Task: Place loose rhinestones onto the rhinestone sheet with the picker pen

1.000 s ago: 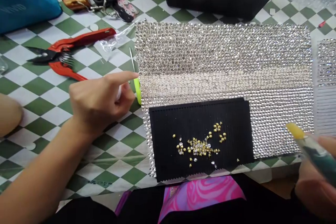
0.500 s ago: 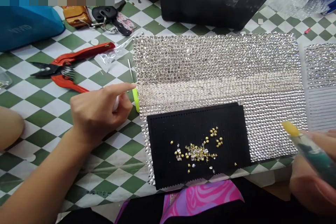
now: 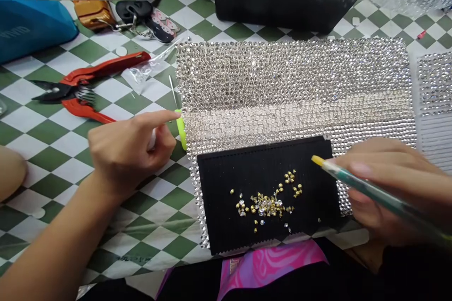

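My right hand (image 3: 384,188) grips a slim translucent green pen with a yellow tip (image 3: 367,186), like a rhinestone picker. Its tip hovers over the upper right corner of a ridged black tray (image 3: 219,174). Loose pointed rhinestones (image 3: 268,204), gold-backed and clear, are scattered on that tray. Under the tray lies a wide sheet of rhinestones (image 3: 282,70), with a paler band (image 3: 261,120) across its middle. At the sheet's left edge, my left hand (image 3: 130,143) rests with its index finger stretched out and the other fingers curled; I see nothing held there.
Red-handled cutters (image 3: 84,89) and a small plastic bag (image 3: 141,75) lie left of the sheet. Beside its left edge is a tool with a lime handle (image 3: 181,129). Keys (image 3: 136,11), a blue case (image 3: 31,30) and a black box (image 3: 282,4) stand behind. Another striped sheet (image 3: 436,136) lies right.
My right hand has moved left with the pen, bringing the yellow tip from over the rhinestone sheet to over the black tray. The left hand keeps its place at the sheet's edge.
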A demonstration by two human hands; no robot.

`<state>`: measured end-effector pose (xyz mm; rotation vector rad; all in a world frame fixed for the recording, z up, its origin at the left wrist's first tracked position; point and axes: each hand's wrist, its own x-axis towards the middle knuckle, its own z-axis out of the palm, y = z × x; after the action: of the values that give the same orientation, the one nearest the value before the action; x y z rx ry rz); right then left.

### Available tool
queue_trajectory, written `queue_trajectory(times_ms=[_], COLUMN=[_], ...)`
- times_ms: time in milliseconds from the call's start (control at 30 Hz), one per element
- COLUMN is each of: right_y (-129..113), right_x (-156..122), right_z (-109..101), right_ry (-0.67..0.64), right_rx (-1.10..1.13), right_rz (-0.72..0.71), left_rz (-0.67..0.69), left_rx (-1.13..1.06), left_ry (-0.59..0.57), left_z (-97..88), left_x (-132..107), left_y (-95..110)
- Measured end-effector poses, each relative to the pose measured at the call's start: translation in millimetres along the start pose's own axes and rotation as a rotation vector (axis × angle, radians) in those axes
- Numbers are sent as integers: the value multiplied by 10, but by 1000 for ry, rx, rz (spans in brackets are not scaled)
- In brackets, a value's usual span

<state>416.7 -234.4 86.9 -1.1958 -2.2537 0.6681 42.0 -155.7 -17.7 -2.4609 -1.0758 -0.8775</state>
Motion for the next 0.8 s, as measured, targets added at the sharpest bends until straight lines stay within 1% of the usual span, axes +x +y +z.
queue_trajectory(times_ms=[33, 100, 200, 267, 433, 600, 700, 800], right_y=[12, 63, 126, 127, 68, 48, 53, 55], right_x=[86, 193, 224, 199, 118, 63, 48, 43], right_z=[48, 126, 213, 258, 345, 413, 422, 409], right_ry=[-58, -74, -34, -47, -49, -5, -32, -32], right_rx=[-2, 54, 179, 207, 198, 125, 96, 77], right_rz=[-69, -132, -142, -143, -170, -174, -166, -167], left_rz=[-1, 6, 24, 28, 29, 37, 49, 63], left_rx=[2, 4, 4, 5, 14, 10, 5, -1], left_ry=[4, 16, 28, 28, 26, 32, 34, 40], left_z=[-4, -11, -17, -17, -5, 6, 1, -1], left_x=[4, 17, 39, 50, 52, 73, 102, 118], left_y=[1, -2, -10, -11, -5, 6, 19, 28])
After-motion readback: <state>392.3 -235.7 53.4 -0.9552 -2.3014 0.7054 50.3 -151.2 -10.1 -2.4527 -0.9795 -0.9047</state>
